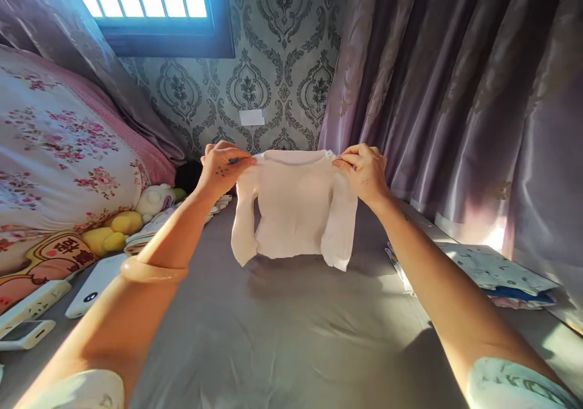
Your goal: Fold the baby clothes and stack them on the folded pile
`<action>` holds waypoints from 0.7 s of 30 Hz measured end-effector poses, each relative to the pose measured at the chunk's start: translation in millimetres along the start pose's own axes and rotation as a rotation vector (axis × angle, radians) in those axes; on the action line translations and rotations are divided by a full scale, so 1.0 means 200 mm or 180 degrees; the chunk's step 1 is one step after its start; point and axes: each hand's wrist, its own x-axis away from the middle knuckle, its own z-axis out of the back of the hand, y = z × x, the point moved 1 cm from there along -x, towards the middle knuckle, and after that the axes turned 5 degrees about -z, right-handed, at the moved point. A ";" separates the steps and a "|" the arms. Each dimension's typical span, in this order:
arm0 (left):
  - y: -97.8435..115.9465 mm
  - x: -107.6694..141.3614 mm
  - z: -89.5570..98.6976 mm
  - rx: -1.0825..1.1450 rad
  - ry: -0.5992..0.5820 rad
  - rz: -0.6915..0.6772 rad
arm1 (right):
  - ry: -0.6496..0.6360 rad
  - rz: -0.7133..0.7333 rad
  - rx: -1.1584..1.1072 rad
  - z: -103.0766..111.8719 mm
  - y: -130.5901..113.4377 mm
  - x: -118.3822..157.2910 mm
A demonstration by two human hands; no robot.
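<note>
A small pale pink long-sleeved shirt (294, 209) hangs spread out in front of me, neckline up and both sleeves dangling. My left hand (224, 163) pinches its left shoulder. At the other shoulder, beside a small light patch on the collar, my right hand (363, 169) has its fingers closed on the cloth. The shirt hangs over the grey bed sheet (273, 336), its shadow falling on the sheet; whether the hem touches it I cannot tell.
On the right lies a stack of folded clothes (501, 269). Along the left are a power strip (39, 303), a white device (93, 287), a yellow plush toy (107, 233) and a floral bundle (68, 154). Purple curtains (446, 93) hang behind on the right.
</note>
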 end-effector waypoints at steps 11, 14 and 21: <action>-0.06 -0.03 -0.07 -0.1171 0.0307 0.0249 | -0.0267 -0.0142 0.0364 -0.11 -0.04 -0.06; -0.11 -0.03 -0.09 -0.1080 0.0174 0.0383 | -0.0302 -0.0448 0.0211 -0.14 -0.04 -0.08; -0.14 -0.02 -0.17 -0.0509 0.0014 0.1089 | -0.0652 -0.0816 0.0008 -0.21 -0.02 -0.10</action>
